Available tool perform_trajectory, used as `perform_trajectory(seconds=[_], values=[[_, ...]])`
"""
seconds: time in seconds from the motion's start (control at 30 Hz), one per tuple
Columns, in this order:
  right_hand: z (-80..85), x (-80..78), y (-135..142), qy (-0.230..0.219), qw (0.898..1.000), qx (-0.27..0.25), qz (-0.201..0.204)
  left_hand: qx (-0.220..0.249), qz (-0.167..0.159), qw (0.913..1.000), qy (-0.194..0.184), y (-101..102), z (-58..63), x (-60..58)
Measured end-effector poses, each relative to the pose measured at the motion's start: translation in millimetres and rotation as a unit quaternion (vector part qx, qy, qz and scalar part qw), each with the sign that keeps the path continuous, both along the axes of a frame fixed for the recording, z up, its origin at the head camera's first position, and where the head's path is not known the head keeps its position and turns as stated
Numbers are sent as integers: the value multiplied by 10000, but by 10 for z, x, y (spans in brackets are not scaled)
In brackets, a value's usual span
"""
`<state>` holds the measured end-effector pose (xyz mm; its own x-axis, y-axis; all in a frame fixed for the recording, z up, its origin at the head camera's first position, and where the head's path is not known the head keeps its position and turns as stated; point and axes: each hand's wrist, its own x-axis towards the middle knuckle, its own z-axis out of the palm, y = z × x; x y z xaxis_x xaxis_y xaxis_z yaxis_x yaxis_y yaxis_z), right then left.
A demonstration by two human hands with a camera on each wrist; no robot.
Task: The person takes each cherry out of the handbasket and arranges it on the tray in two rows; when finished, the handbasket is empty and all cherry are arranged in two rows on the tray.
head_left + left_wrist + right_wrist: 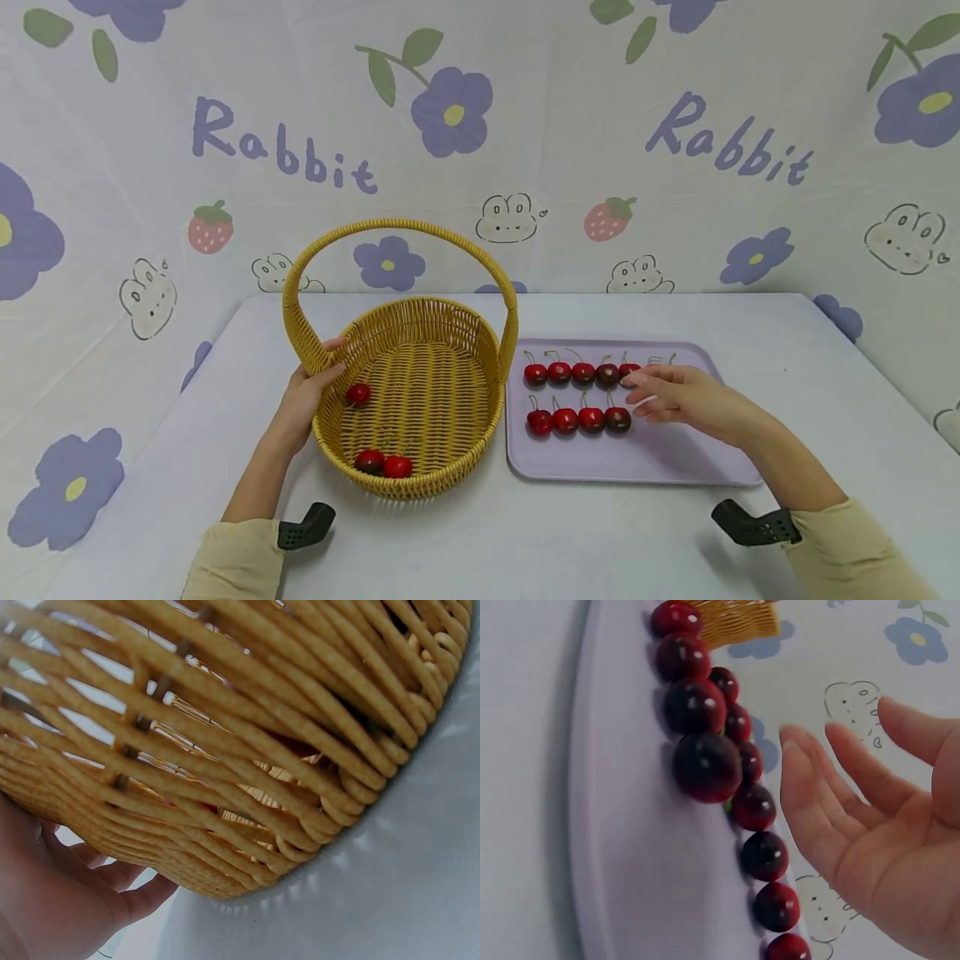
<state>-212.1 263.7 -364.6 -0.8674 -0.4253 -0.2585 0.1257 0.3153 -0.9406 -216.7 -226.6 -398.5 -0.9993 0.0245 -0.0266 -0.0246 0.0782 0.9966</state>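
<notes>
A yellow woven basket [420, 492] with a tall arched handle stands on the table, with two cherries [384, 464] together at its near side and a single cherry [358, 394] by its left wall. My left hand [306, 398] grips the basket's left rim, at the foot of the handle; the left wrist view has this hand [82, 889] against the weave. Over the lilac tray [585, 468], my right hand [686, 398] hovers beside two rows of stemmed cherries, a front row [577, 421] and a back row [582, 374]. In the right wrist view its fingers [802, 787] are loosely spread with nothing between them.
A white-covered table [450, 550] carries the basket on the left and the tray on the right, side by side and close together. Behind them hangs a cloth backdrop [555, 125] with rabbits and flowers. Black mounts [307, 527] project from both sleeves.
</notes>
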Motion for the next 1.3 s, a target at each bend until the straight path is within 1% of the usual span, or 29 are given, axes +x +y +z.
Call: perform_trajectory(seconds=[0.13,0.3,0.43,0.53,0.7,0.83,0.93,1.1,1.3], values=[[92,-33,-52,-129,9975,-474,515,8,25,10000,-32,-9,0,6],[176,-64,-155,-145,9880,-948,1207,6,49,10000,-72,-20,-6,16],[225,-90,-285,-77,9788,-1077,1739,23,40,10000,-54,-25,-10,19],[263,-102,-421,-59,9741,-1035,2011,27,14,10000,-25,-26,-9,20],[337,-104,-695,126,9712,-654,2288,29,-27,10000,-22,-28,-5,20],[394,-102,-920,363,9625,-433,2653,25,-21,10000,-33,-25,-3,17],[429,-100,-1085,377,9571,-439,2839,36,-20,10000,-47,-22,-2,13],[462,-102,-1346,98,9589,-468,2797,73,-45,10000,-51,-16,0,4],[472,-120,-1651,95,9589,-94,2835,88,-52,9999,-15,-18,-13,-2]])
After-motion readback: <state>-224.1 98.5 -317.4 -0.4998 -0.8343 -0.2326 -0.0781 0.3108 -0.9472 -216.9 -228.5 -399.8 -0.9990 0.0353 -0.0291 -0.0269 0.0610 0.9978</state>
